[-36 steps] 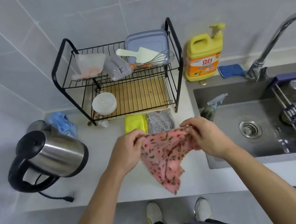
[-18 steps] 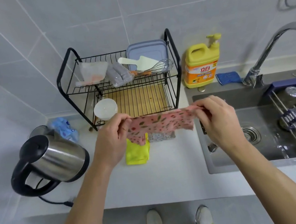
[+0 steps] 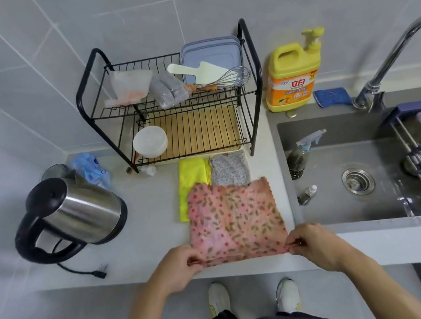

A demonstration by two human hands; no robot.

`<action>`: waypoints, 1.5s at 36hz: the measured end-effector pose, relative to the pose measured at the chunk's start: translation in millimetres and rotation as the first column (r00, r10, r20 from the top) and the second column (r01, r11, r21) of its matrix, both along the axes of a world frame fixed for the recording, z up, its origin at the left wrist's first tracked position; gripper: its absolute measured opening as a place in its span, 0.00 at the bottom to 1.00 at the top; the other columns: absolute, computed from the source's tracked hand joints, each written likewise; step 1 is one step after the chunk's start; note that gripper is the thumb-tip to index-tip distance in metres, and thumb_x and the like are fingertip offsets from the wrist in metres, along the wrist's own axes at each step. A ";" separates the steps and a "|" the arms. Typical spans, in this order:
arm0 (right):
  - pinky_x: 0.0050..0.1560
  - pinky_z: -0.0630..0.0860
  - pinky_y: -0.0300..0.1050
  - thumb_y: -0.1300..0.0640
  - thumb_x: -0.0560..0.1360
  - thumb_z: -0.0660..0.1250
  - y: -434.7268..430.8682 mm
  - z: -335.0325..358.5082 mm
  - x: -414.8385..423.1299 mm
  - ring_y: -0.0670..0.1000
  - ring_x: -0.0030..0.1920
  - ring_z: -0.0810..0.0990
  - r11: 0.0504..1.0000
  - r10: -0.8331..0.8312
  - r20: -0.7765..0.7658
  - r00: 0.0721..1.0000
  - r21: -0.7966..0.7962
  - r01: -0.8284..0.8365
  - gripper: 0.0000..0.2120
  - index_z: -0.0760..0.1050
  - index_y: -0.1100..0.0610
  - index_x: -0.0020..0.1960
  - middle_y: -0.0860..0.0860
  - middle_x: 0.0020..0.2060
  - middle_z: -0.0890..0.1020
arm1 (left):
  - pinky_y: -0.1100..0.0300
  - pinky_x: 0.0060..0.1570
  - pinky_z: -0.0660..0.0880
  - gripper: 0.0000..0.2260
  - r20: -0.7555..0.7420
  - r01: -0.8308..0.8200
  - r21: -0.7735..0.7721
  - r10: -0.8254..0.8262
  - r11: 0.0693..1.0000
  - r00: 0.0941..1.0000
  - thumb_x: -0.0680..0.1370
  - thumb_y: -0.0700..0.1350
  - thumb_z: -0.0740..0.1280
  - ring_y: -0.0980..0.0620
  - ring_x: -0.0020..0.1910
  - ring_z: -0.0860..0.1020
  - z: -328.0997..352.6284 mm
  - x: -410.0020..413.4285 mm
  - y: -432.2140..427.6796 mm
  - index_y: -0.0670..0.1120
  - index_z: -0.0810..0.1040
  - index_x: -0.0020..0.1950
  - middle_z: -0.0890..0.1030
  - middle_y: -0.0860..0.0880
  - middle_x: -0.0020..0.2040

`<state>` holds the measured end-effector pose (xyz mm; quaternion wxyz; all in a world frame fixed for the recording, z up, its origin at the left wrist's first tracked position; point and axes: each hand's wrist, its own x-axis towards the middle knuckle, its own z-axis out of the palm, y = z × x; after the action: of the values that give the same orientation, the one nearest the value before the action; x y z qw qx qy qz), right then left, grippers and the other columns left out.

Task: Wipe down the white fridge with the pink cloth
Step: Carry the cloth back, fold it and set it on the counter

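I am at the preparation step: the pink cloth lies spread flat on the table, and no wiping has begun. Its far edge overlaps a yellow cloth and a grey patterned cloth; its right edge runs just beside the sink. My left hand pinches the near left corner and my right hand pinches the near right corner, the fingers of both closed on the hem at the table's front edge.

The white fridge is nowhere in this view, so I judge the task barely started. Next I would probably fold the cloth into a pad or gather it into one hand, lifting it without dragging the two cloths underneath, then turn away from the table to find the fridge.
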<state>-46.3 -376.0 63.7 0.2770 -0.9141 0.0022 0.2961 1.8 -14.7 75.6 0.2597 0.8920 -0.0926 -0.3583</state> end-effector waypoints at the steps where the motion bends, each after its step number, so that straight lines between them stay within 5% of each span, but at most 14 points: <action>1: 0.52 0.73 0.34 0.53 0.81 0.72 -0.3 -0.6 2.3 0.45 0.52 0.81 1.000 0.016 -0.027 1.000 -0.011 -0.016 0.08 0.85 0.49 0.59 0.43 0.53 0.83 | 0.77 0.50 0.68 0.07 -0.007 0.009 0.016 -0.009 1.000 1.000 0.80 0.43 0.73 0.61 0.52 0.78 -1.3 0.4 -0.1 0.56 0.83 0.52 0.80 0.58 0.53; 3: 0.54 0.74 0.37 0.53 0.82 0.70 -0.8 2.4 8.1 0.45 0.52 0.79 0.998 0.049 -0.090 0.995 -0.038 -0.052 0.08 0.85 0.48 0.59 0.42 0.52 0.80 | 0.75 0.49 0.69 0.05 -0.014 0.007 0.043 -0.007 0.999 1.000 0.81 0.45 0.72 0.58 0.54 0.78 -2.4 3.9 -0.6 0.55 0.83 0.54 0.80 0.57 0.54; 8: 0.47 0.78 0.44 0.60 0.79 0.65 0.4 12.0 27.8 0.48 0.42 0.81 0.999 -0.028 -0.072 0.997 -0.022 0.027 0.10 0.80 0.48 0.42 0.45 0.40 0.83 | 0.65 0.50 0.74 0.08 0.034 -0.096 0.038 0.095 0.995 0.995 0.83 0.47 0.69 0.56 0.51 0.80 4.6 22.5 -3.1 0.51 0.83 0.62 0.83 0.54 0.54; 13: 0.48 0.80 0.53 0.61 0.80 0.67 3.6 7.4 58.4 0.54 0.40 0.81 0.979 -0.205 0.120 0.971 0.041 0.201 0.07 0.82 0.54 0.46 0.51 0.40 0.84 | 0.66 0.46 0.71 0.10 0.215 -0.194 -0.037 0.198 0.980 0.956 0.83 0.45 0.69 0.53 0.54 0.81 14.3 51.3 -15.2 0.49 0.83 0.64 0.84 0.54 0.55; 16: 0.54 0.77 0.51 0.59 0.82 0.68 10.7 0.4 75.7 0.58 0.51 0.81 0.936 -0.351 0.293 0.889 0.127 0.328 0.06 0.83 0.55 0.54 0.53 0.48 0.84 | 0.63 0.51 0.75 0.11 0.304 -0.306 -0.168 0.345 0.937 0.888 0.83 0.45 0.70 0.54 0.54 0.82 15.8 68.2 -26.9 0.49 0.82 0.65 0.85 0.53 0.56; 20: 0.68 0.75 0.56 0.54 0.84 0.66 21.1 -8.5 84.5 0.56 0.68 0.74 0.814 -0.580 0.304 0.755 0.234 0.532 0.21 0.71 0.56 0.75 0.54 0.67 0.76 | 0.56 0.62 0.75 0.17 0.321 -0.508 -0.255 0.568 0.823 0.758 0.83 0.46 0.70 0.54 0.61 0.79 -1.2 80.0 -35.3 0.47 0.75 0.71 0.80 0.53 0.65; 29: 0.48 0.70 0.48 0.45 0.82 0.69 37.6 -42.1 43.5 0.60 0.55 0.80 0.723 -0.691 -0.012 0.723 -0.047 0.690 0.17 0.77 0.58 0.58 0.57 0.55 0.83 | 0.54 0.47 0.74 0.09 0.186 -0.622 0.059 0.603 0.781 0.775 0.83 0.49 0.69 0.43 0.53 0.82 -53.1 44.0 -34.1 0.44 0.79 0.57 0.84 0.46 0.53; 38: 0.38 0.70 0.45 0.53 0.79 0.71 48.2 -36.6 55.3 0.54 0.40 0.77 0.725 -0.688 -0.098 0.719 -0.050 0.687 0.08 0.78 0.58 0.50 0.51 0.40 0.79 | 0.56 0.37 0.67 0.06 0.083 -0.647 0.055 0.642 0.761 0.762 0.79 0.47 0.72 0.49 0.42 0.77 -54.9 50.4 -39.9 0.46 0.79 0.47 0.81 0.52 0.42; 41: 0.32 0.68 0.42 0.51 0.77 0.73 42.8 -31.5 52.8 0.52 0.39 0.77 0.701 -0.708 -0.155 0.689 -0.041 0.712 0.11 0.76 0.58 0.46 0.51 0.38 0.79 | 0.55 0.38 0.72 0.09 -0.014 -0.696 0.001 0.695 0.719 0.718 0.76 0.49 0.73 0.46 0.39 0.79 -54.1 48.7 -35.1 0.44 0.79 0.44 0.83 0.50 0.38; 45: 0.32 0.68 0.43 0.54 0.76 0.73 32.6 -30.0 42.3 0.52 0.39 0.77 0.691 -0.715 -0.196 0.672 -0.050 0.721 0.10 0.75 0.58 0.43 0.54 0.41 0.81 | 0.57 0.36 0.77 0.03 -0.266 -0.789 -0.084 0.749 0.609 0.606 0.76 0.37 0.72 0.49 0.34 0.81 -54.1 40.2 -24.6 0.39 0.80 0.46 0.85 0.45 0.35; 50: 0.35 0.72 0.44 0.53 0.78 0.71 23.0 -35.7 23.9 0.53 0.37 0.78 0.707 -0.696 -0.257 0.671 -0.081 0.702 0.09 0.74 0.57 0.46 0.53 0.38 0.81 | 0.61 0.31 0.74 0.10 -0.414 -0.737 0.027 0.678 0.676 0.607 0.73 0.31 0.74 0.51 0.30 0.81 -56.3 26.3 -7.7 0.39 0.77 0.49 0.84 0.42 0.35; 54: 0.38 0.74 0.46 0.50 0.77 0.74 21.9 -36.2 19.2 0.54 0.39 0.79 0.698 -0.696 -0.289 0.658 -0.057 0.713 0.12 0.74 0.56 0.48 0.54 0.41 0.82 | 0.62 0.30 0.74 0.13 -0.386 -0.648 0.104 0.631 0.754 0.673 0.71 0.31 0.76 0.52 0.31 0.81 -55.6 18.9 -5.2 0.40 0.78 0.52 0.84 0.44 0.38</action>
<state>-27.1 -354.1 27.4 0.3944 -0.7793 0.3871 0.2954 20.7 -19.9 20.0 0.4003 0.7697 0.2726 -0.4159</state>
